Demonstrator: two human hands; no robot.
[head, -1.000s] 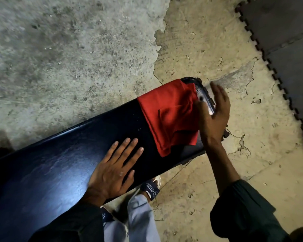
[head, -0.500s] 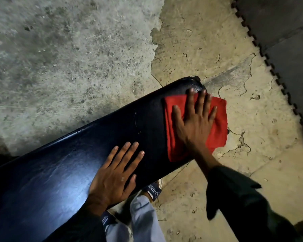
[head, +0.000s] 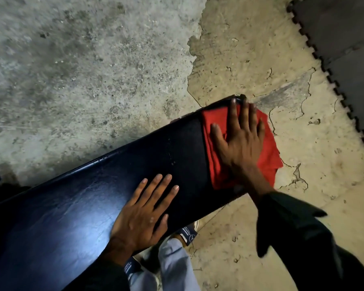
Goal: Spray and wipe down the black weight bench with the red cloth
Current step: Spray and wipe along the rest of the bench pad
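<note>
Wiping step. Right hand (head: 240, 141) flat, fingers spread, presses red cloth (head: 269, 152) on bench (head: 72, 206) end; left hand (head: 143, 211) flat, bracing, holds nothing. Next, probably: draw cloth along pad.

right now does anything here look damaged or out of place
The concrete floor is damaged: its tan top layer is cracked and flaking beyond the bench end. The red cloth overhangs that end under the right hand. Nothing else stands out.
</note>
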